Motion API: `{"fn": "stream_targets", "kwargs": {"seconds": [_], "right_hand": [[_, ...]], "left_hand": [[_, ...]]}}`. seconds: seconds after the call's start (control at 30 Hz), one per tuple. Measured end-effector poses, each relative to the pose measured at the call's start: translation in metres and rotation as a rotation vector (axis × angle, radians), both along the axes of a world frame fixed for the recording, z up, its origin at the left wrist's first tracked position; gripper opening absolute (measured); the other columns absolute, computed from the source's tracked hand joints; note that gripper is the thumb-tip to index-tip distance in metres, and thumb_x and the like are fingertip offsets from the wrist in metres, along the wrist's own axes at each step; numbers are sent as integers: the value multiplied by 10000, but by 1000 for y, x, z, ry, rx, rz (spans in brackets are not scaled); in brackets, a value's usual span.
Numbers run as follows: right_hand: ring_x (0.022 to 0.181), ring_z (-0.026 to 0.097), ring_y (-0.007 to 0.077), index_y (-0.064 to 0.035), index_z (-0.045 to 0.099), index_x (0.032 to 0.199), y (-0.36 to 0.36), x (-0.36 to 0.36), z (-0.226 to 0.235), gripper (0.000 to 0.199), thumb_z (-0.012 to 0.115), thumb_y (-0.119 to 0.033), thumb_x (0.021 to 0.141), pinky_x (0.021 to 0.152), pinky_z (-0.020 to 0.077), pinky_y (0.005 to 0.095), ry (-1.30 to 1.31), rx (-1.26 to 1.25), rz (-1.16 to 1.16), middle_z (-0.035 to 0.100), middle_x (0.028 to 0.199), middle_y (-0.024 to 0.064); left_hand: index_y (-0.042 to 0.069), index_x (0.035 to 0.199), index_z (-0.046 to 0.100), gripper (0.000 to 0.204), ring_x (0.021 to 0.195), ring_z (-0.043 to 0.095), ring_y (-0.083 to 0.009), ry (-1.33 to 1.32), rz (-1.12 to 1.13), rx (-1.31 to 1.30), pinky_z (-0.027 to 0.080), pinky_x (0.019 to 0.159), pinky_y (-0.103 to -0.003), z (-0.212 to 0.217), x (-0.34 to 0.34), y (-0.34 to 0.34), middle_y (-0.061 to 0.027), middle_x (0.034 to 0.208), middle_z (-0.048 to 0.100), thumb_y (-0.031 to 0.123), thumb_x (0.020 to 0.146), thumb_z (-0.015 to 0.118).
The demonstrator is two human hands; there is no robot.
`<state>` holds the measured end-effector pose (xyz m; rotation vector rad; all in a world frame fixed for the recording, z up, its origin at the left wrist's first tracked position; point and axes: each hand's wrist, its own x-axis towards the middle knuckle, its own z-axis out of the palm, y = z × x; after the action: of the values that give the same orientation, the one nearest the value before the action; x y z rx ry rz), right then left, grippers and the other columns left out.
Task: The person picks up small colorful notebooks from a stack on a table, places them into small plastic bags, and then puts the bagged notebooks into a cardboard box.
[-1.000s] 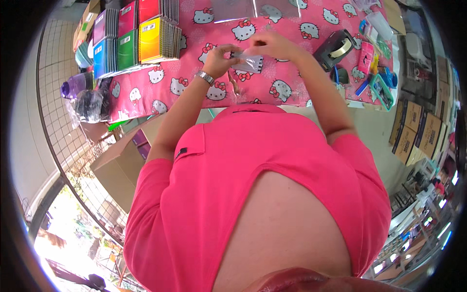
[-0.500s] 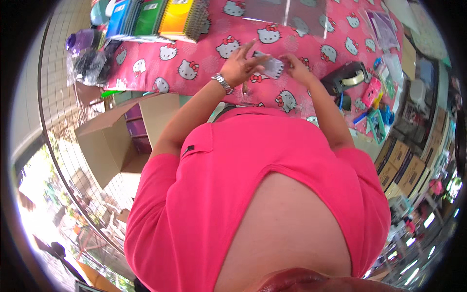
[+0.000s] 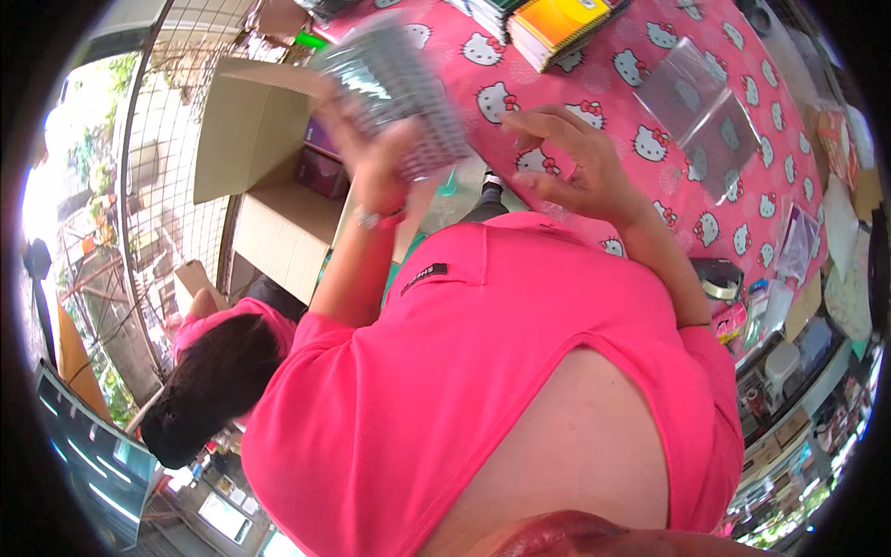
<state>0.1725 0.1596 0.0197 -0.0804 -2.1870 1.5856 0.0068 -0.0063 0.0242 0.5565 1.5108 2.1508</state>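
My left hand (image 3: 379,162) is closed round a shiny, clear-wrapped pack of spiral notebooks (image 3: 394,88), greyish green and blurred by motion. Rows of coil-like ridges show along its right side. The pack is tilted in the air between the open cardboard box (image 3: 278,227) and the table edge. My right hand (image 3: 575,167) holds nothing; its fingers are apart and bent above the pink patterned tablecloth (image 3: 650,190). Purple items (image 3: 320,172) lie inside the box, partly hidden by its flaps.
Spiral notebooks (image 3: 561,28) with yellow and green covers stand at the table's far side. A clear plastic sleeve (image 3: 701,116) lies to the right. A black tape dispenser (image 3: 719,278) is near the right edge. Another person (image 3: 223,371) is bent down at left, by the wire mesh.
The view has swung left. My hands were over a small white pad on the table; now the left one is raised holding the wrapped pack, and another person has come into view.
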Motion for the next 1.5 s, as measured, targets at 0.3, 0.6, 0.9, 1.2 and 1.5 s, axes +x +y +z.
{"fn": "stream_targets", "kwargs": {"seconds": [0.3, 0.6, 0.9, 1.2, 1.5], "right_hand": [[820, 596, 115, -31, 616, 1074, 27, -32, -26, 215, 575, -70, 867, 720, 477, 241, -90, -63, -83, 616, 902, 56], [811, 603, 122, -19, 622, 1042, 31, -16, -50, 192, 583, -85, 865, 728, 478, 250, -278, -29, -197, 622, 908, 63], [758, 598, 126, -17, 626, 1031, 53, 3, -61, 197, 598, -115, 863, 705, 476, 246, -344, -75, -388, 616, 861, 64], [737, 555, 130, -8, 621, 1020, 125, -56, -52, 198, 596, -126, 863, 685, 460, 272, -327, 180, -265, 583, 852, 57], [822, 646, 277, -48, 655, 922, 264, -121, -81, 246, 613, -257, 801, 746, 502, 382, -306, 346, -890, 667, 856, 138]], "left_hand": [[33, 1237, 410, 538, 930, 581, -236, -302, 464, -739, 505, 799, -367, -143, -144, -198, -110, 1208, 516, 160, 773, 651], [53, 984, 636, 283, 881, 618, -235, -601, -156, -1639, 501, 748, -353, -270, -163, -191, -149, 1010, 627, 284, 841, 557], [59, 960, 633, 253, 848, 625, -227, -541, -426, -1609, 510, 718, -357, -294, -168, -205, -142, 956, 637, 268, 852, 541], [65, 935, 630, 226, 815, 632, -219, -381, -426, -1543, 519, 689, -362, -292, -229, -218, -136, 903, 648, 252, 863, 525], [8, 907, 640, 256, 672, 615, -175, 1020, 1165, -1041, 481, 562, -301, 60, -269, -58, -100, 799, 650, 210, 905, 483]]}}
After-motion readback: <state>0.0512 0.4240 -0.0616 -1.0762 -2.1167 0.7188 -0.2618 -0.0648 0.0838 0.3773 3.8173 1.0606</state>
